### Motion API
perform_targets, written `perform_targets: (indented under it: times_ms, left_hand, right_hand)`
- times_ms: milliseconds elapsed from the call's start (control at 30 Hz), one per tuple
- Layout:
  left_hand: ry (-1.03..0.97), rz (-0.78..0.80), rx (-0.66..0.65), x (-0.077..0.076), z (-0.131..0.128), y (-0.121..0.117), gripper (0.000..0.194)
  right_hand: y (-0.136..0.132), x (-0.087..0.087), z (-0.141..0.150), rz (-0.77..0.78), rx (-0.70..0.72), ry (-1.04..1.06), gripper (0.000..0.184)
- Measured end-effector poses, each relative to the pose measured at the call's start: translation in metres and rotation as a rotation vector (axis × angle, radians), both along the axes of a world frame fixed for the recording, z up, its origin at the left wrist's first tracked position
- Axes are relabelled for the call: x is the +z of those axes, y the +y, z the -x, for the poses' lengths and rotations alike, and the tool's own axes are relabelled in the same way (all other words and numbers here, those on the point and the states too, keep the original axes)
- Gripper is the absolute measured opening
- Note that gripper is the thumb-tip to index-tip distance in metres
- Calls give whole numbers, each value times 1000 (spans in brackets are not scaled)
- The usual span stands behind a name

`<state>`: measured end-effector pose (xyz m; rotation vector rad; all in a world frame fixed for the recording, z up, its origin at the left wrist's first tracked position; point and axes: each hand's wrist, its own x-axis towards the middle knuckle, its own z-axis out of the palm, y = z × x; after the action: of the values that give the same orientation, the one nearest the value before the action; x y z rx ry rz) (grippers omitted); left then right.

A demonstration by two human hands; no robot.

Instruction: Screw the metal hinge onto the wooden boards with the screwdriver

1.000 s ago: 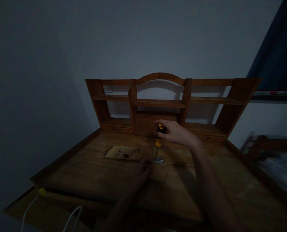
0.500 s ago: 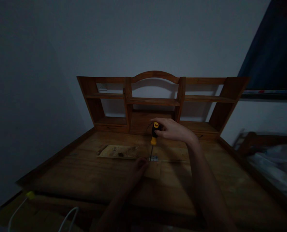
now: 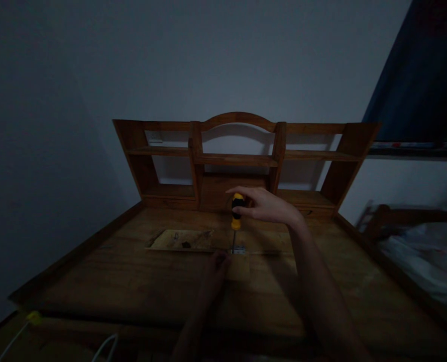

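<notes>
My right hand (image 3: 259,203) is wrapped round the yellow and black handle of a screwdriver (image 3: 236,212), which stands nearly upright. Its shaft runs down to a small metal hinge (image 3: 240,249) lying on the wood. The hinge sits at the far edge of a small pale wooden piece (image 3: 239,267). Close to the screwdriver tip, my left hand (image 3: 216,266) rests low with its fingers curled together at the left edge of that piece. Shadow hides what those fingers hold, if anything. The screw under the tip is too small to make out.
Behind the wooden desktop (image 3: 140,281) stands a shelf unit (image 3: 238,160) against the wall. A pale board with dark marks (image 3: 184,240) lies left of the hinge. White cables (image 3: 105,347) show at the front left edge. Plastic-covered things (image 3: 427,251) lie at the right.
The screwdriver has gone from a slight lean to nearly upright, its handle turned in my right hand. My left hand stays beside the tip. The whole view has shifted slightly.
</notes>
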<state>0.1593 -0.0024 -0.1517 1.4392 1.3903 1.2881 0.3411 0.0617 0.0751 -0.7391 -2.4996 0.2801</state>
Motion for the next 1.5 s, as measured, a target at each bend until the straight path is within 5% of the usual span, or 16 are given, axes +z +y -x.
perform_targets:
  times_ms: [233,433,633,867,1500]
  left_hand:
    - [26,-2,6,3,-2,-3,27]
    - [53,-6,-20,3,-1,-6,25]
    - [-26,-10,-53,6,-3,-10,26]
    - [-64,40,-50,7,-6,-11,24]
    - [-24,15,-24,14,-7,-20,20]
  right_hand:
    - [1,-5,3,-2,-18,-22,62]
    - [-3,-4,7,0,-83,-4,48]
    - [-4,-2,3,-33,-41,-46,65]
    - [-8,0,3,-25,-111,-49,48]
    - [3,-7,2,13,-127,-59,59]
